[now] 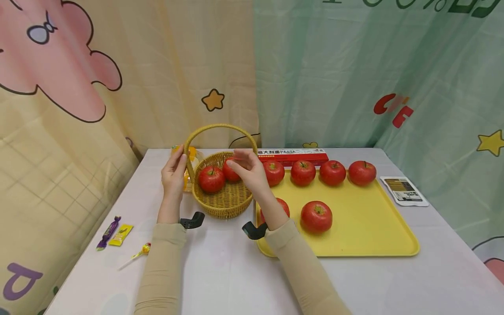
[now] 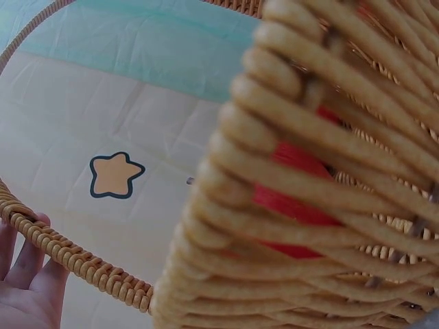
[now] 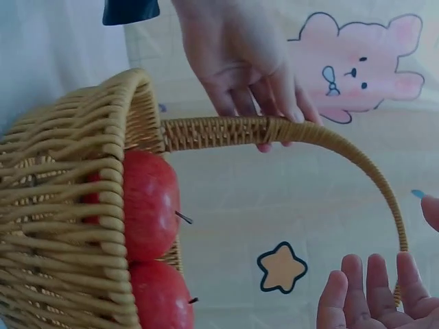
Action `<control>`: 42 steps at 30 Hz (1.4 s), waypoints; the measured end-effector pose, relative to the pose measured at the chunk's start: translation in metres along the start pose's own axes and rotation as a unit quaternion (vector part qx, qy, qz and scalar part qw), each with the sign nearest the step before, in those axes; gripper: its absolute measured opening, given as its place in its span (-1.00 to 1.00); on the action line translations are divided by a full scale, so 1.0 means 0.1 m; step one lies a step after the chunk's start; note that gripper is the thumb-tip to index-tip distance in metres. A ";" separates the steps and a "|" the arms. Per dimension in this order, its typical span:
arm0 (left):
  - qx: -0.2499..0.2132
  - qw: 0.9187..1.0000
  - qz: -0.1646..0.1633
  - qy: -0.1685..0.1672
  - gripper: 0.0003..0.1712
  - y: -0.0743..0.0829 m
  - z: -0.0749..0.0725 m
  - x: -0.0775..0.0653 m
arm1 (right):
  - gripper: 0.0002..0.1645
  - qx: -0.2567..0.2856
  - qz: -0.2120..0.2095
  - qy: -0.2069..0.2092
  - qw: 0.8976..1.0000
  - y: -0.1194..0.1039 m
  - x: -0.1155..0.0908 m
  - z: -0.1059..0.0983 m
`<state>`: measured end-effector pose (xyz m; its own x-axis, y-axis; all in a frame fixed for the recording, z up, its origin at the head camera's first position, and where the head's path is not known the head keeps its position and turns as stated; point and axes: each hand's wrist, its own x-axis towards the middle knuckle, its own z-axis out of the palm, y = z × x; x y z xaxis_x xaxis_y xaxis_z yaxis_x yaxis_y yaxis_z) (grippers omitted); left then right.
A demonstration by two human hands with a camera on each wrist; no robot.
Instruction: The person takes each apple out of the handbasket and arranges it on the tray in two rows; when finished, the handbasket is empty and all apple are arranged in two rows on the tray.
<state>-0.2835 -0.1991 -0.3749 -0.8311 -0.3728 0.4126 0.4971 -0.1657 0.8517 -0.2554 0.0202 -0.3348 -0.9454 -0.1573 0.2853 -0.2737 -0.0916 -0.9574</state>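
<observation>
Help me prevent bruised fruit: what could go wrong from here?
Held on one side of the handle by the left hand, the basket might tip if lifted. The two apples visible inside have bare space beside them and could roll. The right wrist may nudge the tray apple it partly hides.

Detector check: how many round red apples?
8 red apples: two in the tan woven basket, four along the far edge of the yellow rectangular tray, two nearer its front; hidden ones possible.
</observation>
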 end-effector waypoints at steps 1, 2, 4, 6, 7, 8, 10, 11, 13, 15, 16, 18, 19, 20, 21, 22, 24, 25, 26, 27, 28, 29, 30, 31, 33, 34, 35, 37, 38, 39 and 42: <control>0.000 1.000 0.001 -0.002 -0.60 0.00 0.00 0.00 | -0.50 0.003 0.000 0.006 1.000 0.04 0.02 0.03; 0.002 1.000 0.002 -0.003 -0.59 0.00 0.00 0.00 | -0.50 0.008 -0.001 0.011 1.000 0.08 0.04 0.06; 0.003 1.000 0.004 -0.006 -0.58 0.00 0.00 0.01 | -0.49 0.014 0.001 0.018 1.000 0.14 0.07 0.11; 0.009 1.000 0.002 -0.006 -0.57 0.00 0.00 0.01 | -0.46 0.017 0.007 0.023 1.000 0.21 0.08 0.16; 0.013 1.000 0.001 -0.006 -0.57 0.01 0.00 0.01 | -0.46 0.021 0.009 0.025 0.999 0.24 0.09 0.18; 0.016 1.000 0.000 -0.005 -0.57 0.01 0.00 0.01 | -0.45 0.023 0.011 0.028 0.999 0.26 0.10 0.20; 0.019 1.000 -0.006 -0.003 -0.57 0.01 0.00 0.00 | -0.45 0.021 0.020 0.031 0.999 0.31 0.10 0.23; 0.020 1.000 -0.008 -0.004 -0.57 0.02 0.00 0.00 | -0.44 0.017 0.026 0.034 0.999 0.34 0.10 0.25; 0.018 1.000 -0.010 -0.004 -0.57 0.02 0.00 0.00 | -0.46 0.011 0.034 0.035 0.999 0.39 0.11 0.28; 0.016 1.000 -0.011 -0.003 -0.57 0.03 0.00 -0.01 | -0.46 -0.002 0.042 0.034 0.999 0.43 0.11 0.31; 0.014 1.000 -0.011 -0.003 -0.57 0.02 0.00 0.00 | -0.46 -0.006 0.044 0.034 0.998 0.46 0.12 0.32; 0.015 1.000 -0.010 -0.003 -0.57 0.02 0.00 0.00 | -0.45 -0.015 0.045 0.032 0.998 0.50 0.12 0.34; 0.017 1.000 -0.009 -0.003 -0.57 0.02 0.00 0.00 | -0.44 -0.021 0.046 0.032 0.998 0.52 0.13 0.35; 0.018 1.000 -0.009 -0.002 -0.57 0.01 -0.01 0.00 | -0.43 -0.025 0.046 0.032 0.998 0.53 0.13 0.37; 0.018 1.000 -0.008 -0.002 -0.57 0.01 -0.01 0.00 | -0.43 -0.029 0.045 0.031 0.998 0.55 0.13 0.38; 0.017 1.000 -0.007 -0.003 -0.57 0.01 -0.01 0.00 | -0.42 -0.033 0.046 0.031 0.998 0.56 0.13 0.38; 0.017 1.000 -0.004 -0.002 -0.57 0.01 -0.01 0.00 | -0.42 -0.041 0.048 0.030 0.998 0.58 0.13 0.40; 0.014 1.000 -0.003 -0.003 -0.57 0.01 0.00 0.00 | -0.42 -0.045 0.050 0.028 0.997 0.59 0.14 0.41; 0.010 1.000 -0.001 -0.003 -0.58 0.01 0.00 0.00 | -0.43 -0.047 0.051 0.026 0.997 0.60 0.14 0.42; 0.006 1.000 0.000 -0.003 -0.58 0.01 0.00 0.00 | -0.43 -0.051 0.054 0.024 0.997 0.61 0.15 0.43; 0.001 1.000 0.001 -0.004 -0.59 0.01 0.00 0.00 | -0.42 -0.056 0.058 0.021 0.997 0.62 0.15 0.43; -0.002 1.000 0.002 -0.004 -0.59 0.02 0.01 0.00 | -0.41 -0.060 0.062 0.018 0.996 0.64 0.15 0.44; -0.003 1.000 0.002 -0.005 -0.60 0.02 0.01 -0.01 | -0.41 -0.065 0.065 0.015 0.996 0.65 0.15 0.45; -0.005 1.000 0.003 -0.004 -0.60 0.02 0.01 -0.01 | -0.41 -0.073 0.070 0.013 0.995 0.66 0.15 0.46; -0.003 1.000 0.002 -0.004 -0.59 0.02 0.01 -0.01 | -0.39 -0.083 0.077 0.008 0.994 0.68 0.15 0.47; -0.001 1.000 0.001 -0.005 -0.59 0.02 0.01 -0.01 | -0.39 -0.090 0.077 0.006 0.993 0.69 0.16 0.48; 0.001 1.000 0.001 -0.005 -0.59 0.02 0.01 -0.01 | -0.39 -0.094 0.078 0.005 0.992 0.70 0.16 0.49; 0.002 1.000 0.000 -0.005 -0.58 0.02 0.00 -0.01 | -0.40 -0.102 0.078 0.002 0.992 0.71 0.16 0.49; 0.003 1.000 -0.001 -0.006 -0.58 0.02 0.00 -0.01 | -0.40 -0.102 0.078 0.002 0.992 0.71 0.17 0.50; 0.003 1.000 -0.002 -0.006 -0.59 0.02 0.00 -0.01 | -0.39 -0.104 0.077 0.001 0.992 0.71 0.17 0.50; 0.002 1.000 -0.004 -0.007 -0.59 0.02 0.00 0.00 | -0.39 -0.104 0.080 -0.001 0.991 0.71 0.19 0.51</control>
<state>-0.2825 -0.1992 -0.3733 -0.8384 -0.3592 0.4100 0.4893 -0.1642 0.8565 -0.2838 -0.0391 -0.3954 -0.9793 -0.1553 0.1296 -0.1516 0.1392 -0.9786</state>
